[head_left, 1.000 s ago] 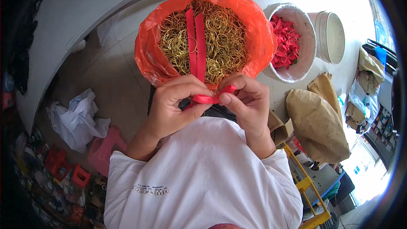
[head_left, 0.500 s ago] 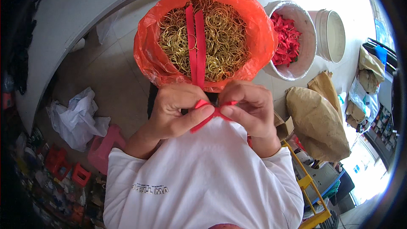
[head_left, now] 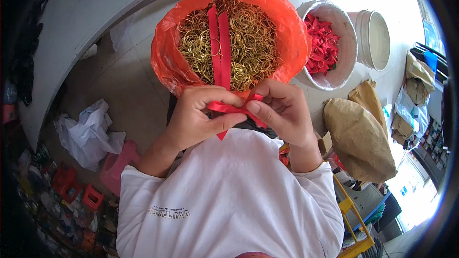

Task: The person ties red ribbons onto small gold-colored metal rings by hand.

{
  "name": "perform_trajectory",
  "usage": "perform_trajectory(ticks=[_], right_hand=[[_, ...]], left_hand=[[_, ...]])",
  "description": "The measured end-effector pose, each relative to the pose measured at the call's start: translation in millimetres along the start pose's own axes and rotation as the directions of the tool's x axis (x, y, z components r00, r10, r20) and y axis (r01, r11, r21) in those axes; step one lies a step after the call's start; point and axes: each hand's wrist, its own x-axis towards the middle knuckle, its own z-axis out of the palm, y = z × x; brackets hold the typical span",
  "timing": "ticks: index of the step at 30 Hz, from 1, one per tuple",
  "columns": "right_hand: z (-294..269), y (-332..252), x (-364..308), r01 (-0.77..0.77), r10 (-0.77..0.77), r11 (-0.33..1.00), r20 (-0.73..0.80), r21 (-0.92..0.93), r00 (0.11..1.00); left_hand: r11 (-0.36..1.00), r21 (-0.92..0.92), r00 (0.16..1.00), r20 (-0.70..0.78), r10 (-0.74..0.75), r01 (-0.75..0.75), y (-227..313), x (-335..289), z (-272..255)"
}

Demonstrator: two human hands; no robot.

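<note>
Between my hands is a red ribbon [head_left: 223, 108] folded into a bow-like shape, with one tail hanging down on the left and another on the right. My left hand [head_left: 203, 114] pinches its left part between thumb and fingers. My right hand [head_left: 279, 111] grips it near the middle, thumb and forefinger on a small loop. Just beyond my hands stands an orange plastic bag [head_left: 165, 57], opened wide and filled with thin gold rings [head_left: 256, 43]. Two long red ribbon strips [head_left: 224, 43] lie across the rings, their near ends behind my left hand.
Right of the bag, a white bucket [head_left: 351, 43] holds many red ribbon bows [head_left: 322, 43]. Beside it is another pale bucket [head_left: 377, 40]. Brown sacks [head_left: 358, 138] and a yellow metal frame [head_left: 354, 220] are at right. A pink stool [head_left: 119, 165] and crumpled white plastic [head_left: 91, 134] lie left.
Both hands have moved slightly away from my body, toward the bag. The ribbon between them has turned and more of it shows, with a loop at the right fingers.
</note>
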Motion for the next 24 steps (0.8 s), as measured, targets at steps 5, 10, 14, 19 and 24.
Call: perform_trajectory(ticks=[5,10,14,19,24], right_hand=[[13,13,-7,-0.019,0.022,0.995,-0.027,0.093,0.999],[11,27,-2,0.356,-0.362,0.914,0.005,-0.197,0.932],[11,21,0,0.357,-0.405,0.901,-0.182,-0.245,0.896],[2,19,-2,0.398,-0.422,0.893,-0.083,-0.211,0.903],[3,14,-3,0.232,-0.216,0.968,-0.154,0.098,0.964]], left_hand=[[0.969,-0.236,0.986,-0.128,-0.106,0.074,-4,-2,10],[0.816,-0.572,0.973,-0.133,-0.19,0.081,-10,-3,16],[0.878,-0.467,0.979,-0.102,-0.176,0.109,-11,-4,19],[0.924,-0.376,0.997,-0.014,-0.074,0.063,-16,-8,17],[0.872,-0.454,0.972,-0.045,-0.23,0.185,-4,-7,19]])
